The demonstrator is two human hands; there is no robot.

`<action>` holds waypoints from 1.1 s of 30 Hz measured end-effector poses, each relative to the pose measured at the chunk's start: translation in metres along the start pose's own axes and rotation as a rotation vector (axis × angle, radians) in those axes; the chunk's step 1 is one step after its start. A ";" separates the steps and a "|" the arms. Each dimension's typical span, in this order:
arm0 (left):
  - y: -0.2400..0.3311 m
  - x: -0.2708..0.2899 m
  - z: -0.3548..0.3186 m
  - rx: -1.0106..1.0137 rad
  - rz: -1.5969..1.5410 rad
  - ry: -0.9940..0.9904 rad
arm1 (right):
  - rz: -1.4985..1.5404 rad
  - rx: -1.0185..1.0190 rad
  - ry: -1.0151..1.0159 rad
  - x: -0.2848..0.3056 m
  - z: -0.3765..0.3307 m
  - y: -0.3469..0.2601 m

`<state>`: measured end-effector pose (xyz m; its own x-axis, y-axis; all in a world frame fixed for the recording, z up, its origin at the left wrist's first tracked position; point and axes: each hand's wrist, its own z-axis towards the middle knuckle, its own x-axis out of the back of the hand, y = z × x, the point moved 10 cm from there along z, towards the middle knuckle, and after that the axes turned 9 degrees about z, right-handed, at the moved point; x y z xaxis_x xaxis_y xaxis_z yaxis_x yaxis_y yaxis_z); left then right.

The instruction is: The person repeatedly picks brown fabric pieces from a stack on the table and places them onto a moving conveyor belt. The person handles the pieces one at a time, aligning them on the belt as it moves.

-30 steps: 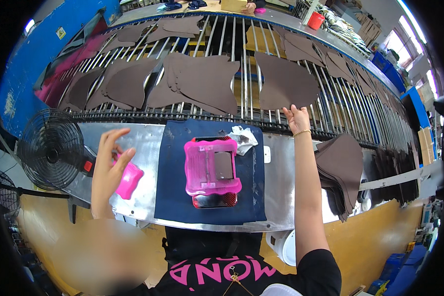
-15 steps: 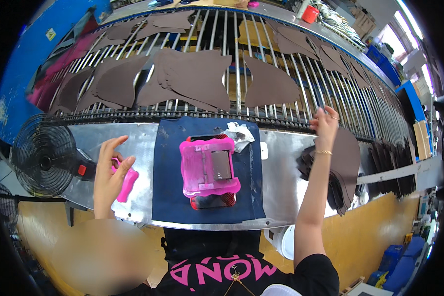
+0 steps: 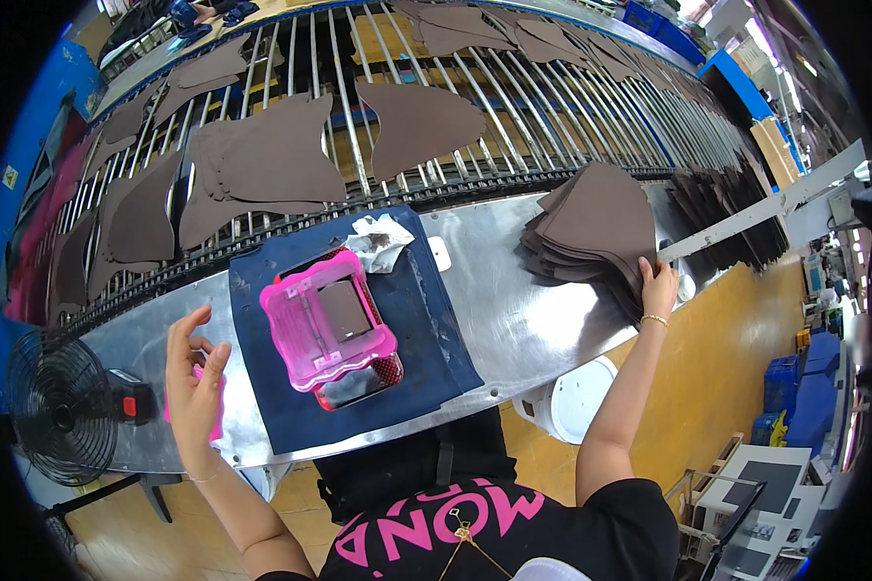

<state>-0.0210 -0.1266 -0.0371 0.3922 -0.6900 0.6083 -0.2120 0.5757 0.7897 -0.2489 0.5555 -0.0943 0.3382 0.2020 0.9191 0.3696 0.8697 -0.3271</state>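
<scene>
At the right of the steel table (image 3: 489, 281), my right hand (image 3: 659, 290) pinches the right edge of a brown cut piece (image 3: 606, 208) on a fanned stack of similar leather-like pieces. My left hand (image 3: 194, 387) is raised at the left, fingers apart and loosely curled, holding nothing. A pink object (image 3: 217, 418) lies partly hidden behind it. Between the hands, a translucent pink frame (image 3: 300, 320) with a rectangular opening sits tilted over a black and red tray (image 3: 363, 382). Both are on a dark blue sheet (image 3: 421, 339), with a crumpled white cloth (image 3: 380, 242) at its far edge.
Beyond the table runs a rack of metal rods (image 3: 347, 97), bearing several brown pieces (image 3: 271, 155). A black fan (image 3: 63, 412) stands at the far left. At the right, a pale bar (image 3: 765, 205) crosses near hanging dark pieces (image 3: 731, 218). A white bucket (image 3: 574, 402) is below the table edge.
My view has turned to the right. My right hand has come down from beside the rods to the stack's edge. My left hand stays raised beside the pink object.
</scene>
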 end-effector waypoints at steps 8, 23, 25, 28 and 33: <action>0.001 0.012 -0.018 0.005 0.064 0.027 | -0.226 -0.082 -0.053 0.026 0.006 -0.029; 0.100 -0.002 0.011 -0.325 0.037 0.141 | 1.079 0.424 -0.117 0.154 -0.094 -0.198; 0.111 -0.014 0.018 -0.344 -0.136 0.148 | 1.339 0.399 -0.213 0.141 -0.118 -0.230; 0.099 -0.022 0.025 -0.223 -0.460 0.094 | 1.591 0.396 -0.450 0.110 -0.162 -0.287; 0.058 0.036 0.023 -0.081 -0.512 0.172 | 1.642 0.748 -0.663 0.077 -0.203 -0.343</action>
<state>-0.0393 -0.1280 0.0324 0.5693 -0.8132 0.1207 0.1110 0.2215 0.9688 -0.1736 0.1811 0.0442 -0.4847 0.8593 -0.1635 -0.3735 -0.3724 -0.8496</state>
